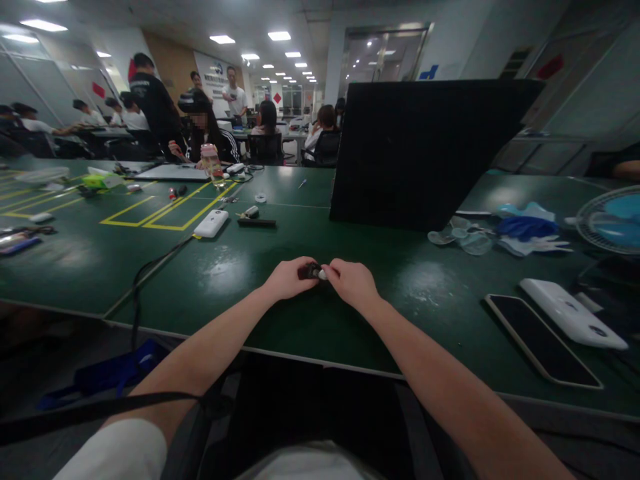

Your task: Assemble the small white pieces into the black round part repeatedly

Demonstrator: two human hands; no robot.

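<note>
Both hands meet over the dark green table (250,267), just beyond its front edge. My left hand (287,278) is closed round a small dark object (310,271), fingers curled over it. My right hand (353,281) pinches the same object from the right, and a small white bit (323,274) shows between the fingertips. What the object is I cannot make out.
A large black board (425,150) leans upright behind my hands. A phone (540,340) and a white device (570,312) lie at the right, with blue gloves (525,228) and a fan (613,227) beyond. A white power bank (211,223), cable and yellow tape marks sit at left. Several people sit further back.
</note>
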